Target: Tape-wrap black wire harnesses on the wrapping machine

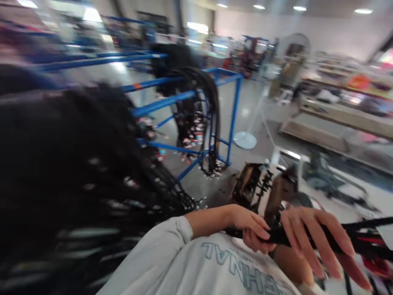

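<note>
Left hand closed round long black strand; right hand just beside, fingers spread over same strand. Blue rack: black cables draped over rails near its end corner, white round base outside that corner. Dark mass at left blurred, probably more cables.

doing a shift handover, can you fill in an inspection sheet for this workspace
surface: grey floor visible; work surface too blurred to tell
job's things: black cable bundle, partly hidden by hands
clutter: brown box-like container beyond the hands, contents unclear
hands: left hand closed on the bundle; right hand open over it, grip unclear
cables: black cables hang on blue metal rack, pale ends down
surroundings: shelves at picture right, blurred
</note>
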